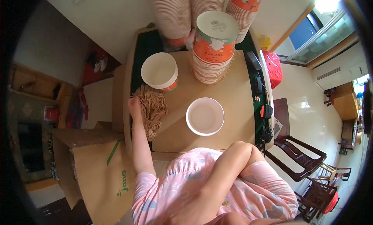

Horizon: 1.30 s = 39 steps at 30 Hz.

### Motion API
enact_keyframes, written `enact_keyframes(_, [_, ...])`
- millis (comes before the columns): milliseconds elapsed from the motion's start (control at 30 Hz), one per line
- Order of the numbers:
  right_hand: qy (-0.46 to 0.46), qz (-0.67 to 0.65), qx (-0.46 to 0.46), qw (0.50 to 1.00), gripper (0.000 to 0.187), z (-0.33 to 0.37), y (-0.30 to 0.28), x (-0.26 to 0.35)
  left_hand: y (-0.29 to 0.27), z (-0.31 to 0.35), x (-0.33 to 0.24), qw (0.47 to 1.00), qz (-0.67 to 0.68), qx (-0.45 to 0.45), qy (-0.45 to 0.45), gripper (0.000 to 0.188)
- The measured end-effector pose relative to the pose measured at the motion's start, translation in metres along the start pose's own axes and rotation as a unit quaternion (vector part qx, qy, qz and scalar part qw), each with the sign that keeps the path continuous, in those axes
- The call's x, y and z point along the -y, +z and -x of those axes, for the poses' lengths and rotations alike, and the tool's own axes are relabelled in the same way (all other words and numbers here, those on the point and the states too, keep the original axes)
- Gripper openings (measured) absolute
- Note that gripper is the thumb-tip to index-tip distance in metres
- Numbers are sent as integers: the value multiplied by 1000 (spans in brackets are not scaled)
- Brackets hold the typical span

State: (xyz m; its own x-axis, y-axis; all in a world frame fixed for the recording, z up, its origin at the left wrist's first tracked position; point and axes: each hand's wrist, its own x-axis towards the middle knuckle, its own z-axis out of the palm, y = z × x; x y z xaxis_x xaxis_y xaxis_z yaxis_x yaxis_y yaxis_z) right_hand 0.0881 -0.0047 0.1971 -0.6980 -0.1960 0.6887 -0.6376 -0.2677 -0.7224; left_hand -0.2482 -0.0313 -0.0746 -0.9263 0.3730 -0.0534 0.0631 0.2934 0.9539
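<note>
Tan twisted-cord bundle (154, 106) is being supported at the left of the cardboard-covered table (237, 120), beside an upright paper bucket (159, 71), and is being touched by the left hand (135, 105); whether strands (153, 128) are being pinched cannot be told. The grip of the right hand (182, 214), near the lower edge, is being left equally unclear. Tangles are probably being best avoided by separating strands singly. Green lettering (123, 182) is being carried by the carton (101, 172), upside-down lettering (215, 55) by the inverted bucket stack (213, 49), illegible fine print (218, 26) by its base (207, 21).

Cardboard sheet (237, 124) on green table (140, 42); tubs (205, 116), strands (153, 108) atop.
</note>
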Motion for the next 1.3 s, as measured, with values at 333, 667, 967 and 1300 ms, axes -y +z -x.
enact_keyframes(333, [15, -13, -2, 1000, 17, 1, 6, -5, -67, 31, -147, 984, 136, -42, 111, 11])
enact_keyframes(667, [39, -17, -18, 999, 18, 10, 18, -4, -25, 163, -132, 965, -25, 236, 114, 10])
enact_keyframes(967, [474, -25, -411, 778, 32, 144, 13, -76, -16, 262, -116, 936, -18, 336, 99, 6])
enact_keyframes(1300, [217, -260, -677, 654, 21, 185, 3, -71, 1, 281, -105, 856, -165, 438, 219, 6])
